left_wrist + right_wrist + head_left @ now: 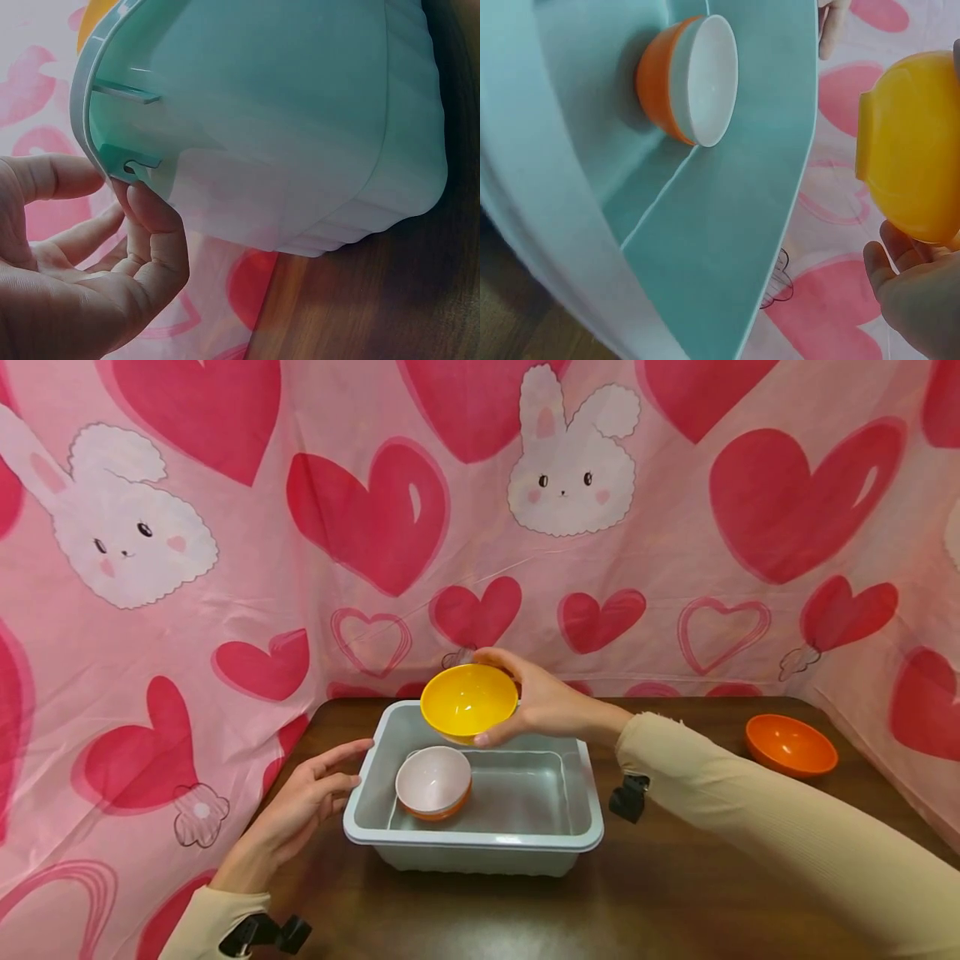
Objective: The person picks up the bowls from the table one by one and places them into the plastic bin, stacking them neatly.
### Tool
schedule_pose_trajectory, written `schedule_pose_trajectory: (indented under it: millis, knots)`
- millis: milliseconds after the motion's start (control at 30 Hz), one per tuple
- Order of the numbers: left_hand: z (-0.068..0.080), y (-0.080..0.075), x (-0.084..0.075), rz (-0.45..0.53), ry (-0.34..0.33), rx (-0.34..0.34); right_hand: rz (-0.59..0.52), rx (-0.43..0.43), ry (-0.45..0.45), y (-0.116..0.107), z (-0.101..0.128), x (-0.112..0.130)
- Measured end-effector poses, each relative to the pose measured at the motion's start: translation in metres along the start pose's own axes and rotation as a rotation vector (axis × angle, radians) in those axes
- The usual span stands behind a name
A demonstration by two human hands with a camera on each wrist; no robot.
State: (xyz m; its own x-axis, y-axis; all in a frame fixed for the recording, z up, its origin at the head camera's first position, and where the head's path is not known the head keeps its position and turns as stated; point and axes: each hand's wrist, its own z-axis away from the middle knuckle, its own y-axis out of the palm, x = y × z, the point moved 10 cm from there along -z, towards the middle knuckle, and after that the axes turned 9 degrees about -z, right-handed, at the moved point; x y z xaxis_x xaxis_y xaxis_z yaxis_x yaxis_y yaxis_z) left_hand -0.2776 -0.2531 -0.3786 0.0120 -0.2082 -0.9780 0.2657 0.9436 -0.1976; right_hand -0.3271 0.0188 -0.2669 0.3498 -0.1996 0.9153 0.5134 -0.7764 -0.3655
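One glossy yellow round bowl (467, 700) hangs above the far-left part of a light grey rectangular plastic tub (480, 840), gripped at its right side by the person's right hand (536, 697), thumb near and fingers behind. Its hollow side faces upward. The left hand (300, 806) pinches the tub's left rim between thumb and finger. Inside the tub, toward the left wall and lower than the yellow bowl, a small white round bowl (433, 779) sits nested in an orange bowl (450, 810); this pair takes up the tub's left part, with the raised walls standing round it. Well apart to the right, a separate glossy orange bowl (791, 745) rests on the dark brown wood-grain worktop (675, 885); the right forearm, in a beige ribbed sleeve (750, 827), crosses between that bowl and the person. Small black devices (628, 798) sit at both cuffs. A pink fabric curtain (367, 518), printed with red hearts and white rabbits, hangs behind the worktop and along its left and right sides.
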Motion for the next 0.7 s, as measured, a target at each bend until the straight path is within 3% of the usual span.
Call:
schedule_pose_trajectory:
  millis: [700]
  knots:
    - [0.002, 0.003, -0.002, 0.011, 0.006, 0.013, -0.022, 0.053, 0.034, 0.023, -0.030, -0.016]
